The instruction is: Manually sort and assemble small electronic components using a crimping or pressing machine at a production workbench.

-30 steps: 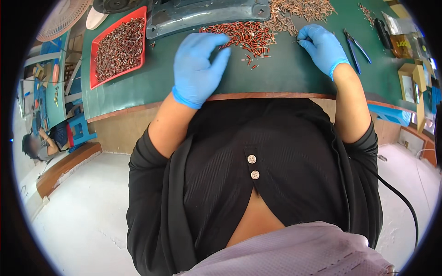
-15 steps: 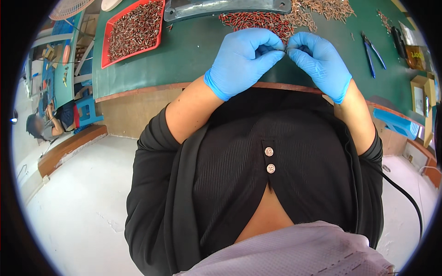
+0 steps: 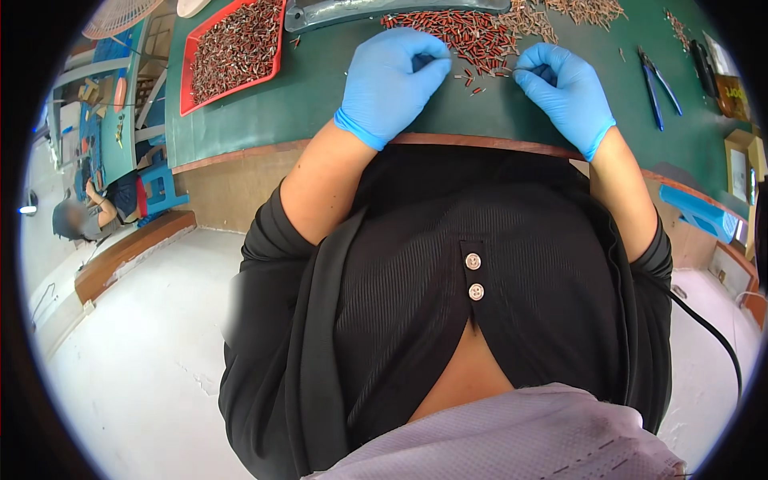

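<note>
My left hand [image 3: 394, 90], in a blue glove, is above the green table, left of a heap of small red-and-silver cylindrical parts [image 3: 468, 36]. Its thumb and fingers are closed together; whatever is between them is hidden. Also in a blue glove, my right hand [image 3: 566, 94] pinches at the heap's right side. A thin sliver shows at those fingertips, too small to name. Several loose red and silver parts [image 3: 478, 90] lie on the table between my hands.
A red tray [image 3: 187, 76] full of similar parts stands at the left. Behind the heap lies a grey metal bar [image 3: 384, 11], with tan parts [image 3: 588, 11] to its right. Blue-handled pliers [image 3: 658, 88] rest at the right. A person [image 3: 88, 212] sits at the far left.
My hands have separated: fingertips that met before are now apart, the left hand having moved left and the right hand slightly right. Loose parts between them have come into view.
</note>
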The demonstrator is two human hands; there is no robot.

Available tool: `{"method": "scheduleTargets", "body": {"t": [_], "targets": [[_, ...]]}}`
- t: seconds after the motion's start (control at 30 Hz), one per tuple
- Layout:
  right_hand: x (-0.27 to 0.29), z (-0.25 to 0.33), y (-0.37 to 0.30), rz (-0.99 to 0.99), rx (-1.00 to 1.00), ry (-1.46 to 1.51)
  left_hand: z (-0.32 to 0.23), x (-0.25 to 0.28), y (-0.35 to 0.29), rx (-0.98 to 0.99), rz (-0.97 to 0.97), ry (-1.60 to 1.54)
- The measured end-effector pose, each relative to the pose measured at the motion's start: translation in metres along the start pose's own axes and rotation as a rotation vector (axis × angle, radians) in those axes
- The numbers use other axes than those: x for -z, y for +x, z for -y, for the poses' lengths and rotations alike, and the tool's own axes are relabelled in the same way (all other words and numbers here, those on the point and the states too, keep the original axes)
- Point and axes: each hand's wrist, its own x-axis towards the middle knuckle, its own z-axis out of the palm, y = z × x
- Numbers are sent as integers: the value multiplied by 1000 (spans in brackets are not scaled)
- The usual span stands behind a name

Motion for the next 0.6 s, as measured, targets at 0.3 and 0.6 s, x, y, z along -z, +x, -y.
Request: {"method": "scheduleTargets", "body": {"t": [0.3, 0.6], "targets": [[-4, -25, -3, -153, 135, 16, -21, -26, 11, -178, 153, 459], [3, -21, -4, -181, 168, 23, -27, -25, 23, -119, 215, 566]]}}
